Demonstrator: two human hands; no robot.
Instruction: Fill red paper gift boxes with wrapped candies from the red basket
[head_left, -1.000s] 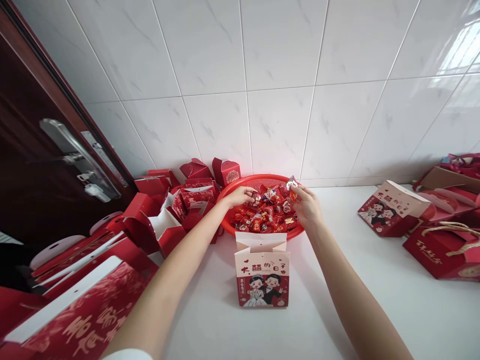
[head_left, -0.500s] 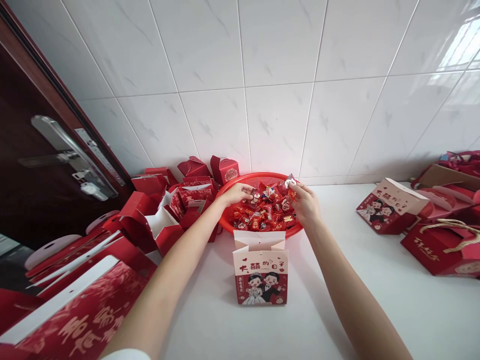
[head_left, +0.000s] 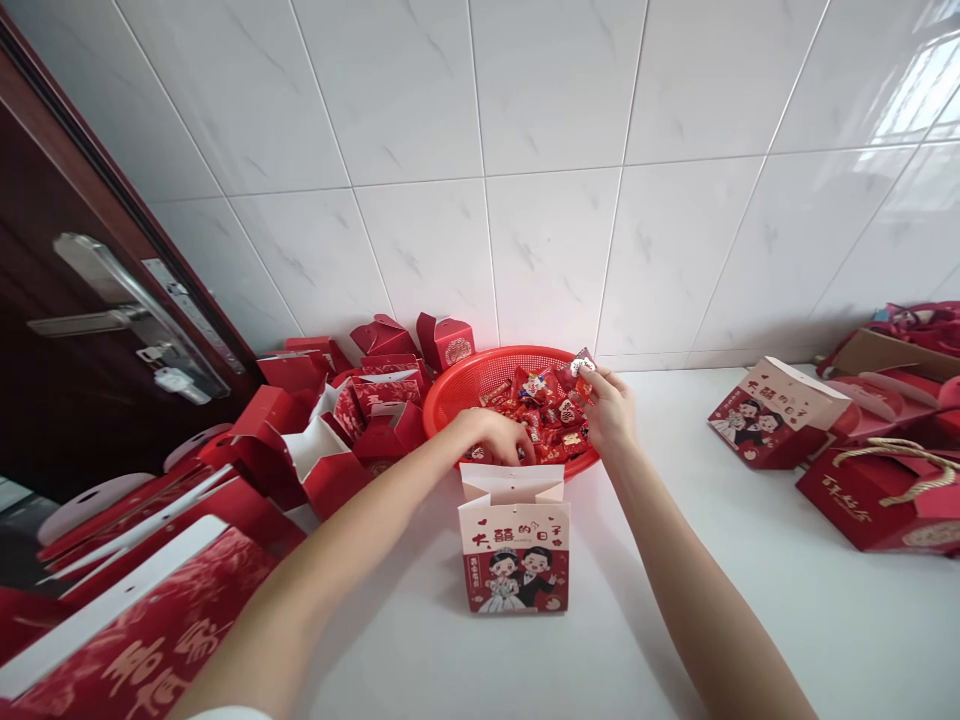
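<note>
A red plastic basket point(head_left: 450, 388) with perforated sides holds many wrapped candies point(head_left: 551, 412) in red wrappers. My left hand point(head_left: 504, 432) is down in the front of the basket, fingers bent and closed among the candies; their tips are partly hidden, and I cannot make out what they pinch. Over the basket's right rim, my right hand point(head_left: 611, 405) is closed on a wrapped candy point(head_left: 582, 364) with a white label. In front of the basket stands a gift box point(head_left: 514, 560) printed with a cartoon couple, its top flaps open.
Several open red boxes point(head_left: 330, 470) crowd the left side, near a dark door with a metal handle point(head_left: 135, 310). On the right are a tilted cartoon-couple box point(head_left: 780, 410) and a red box with a rope handle point(head_left: 885, 500). A tiled wall point(head_left: 555, 250) rises behind the white table point(head_left: 660, 580).
My left hand has moved from the basket's left rear toward its front and lowered into the candies. My right hand stays near the right rim with its candy. The view has shifted slightly.
</note>
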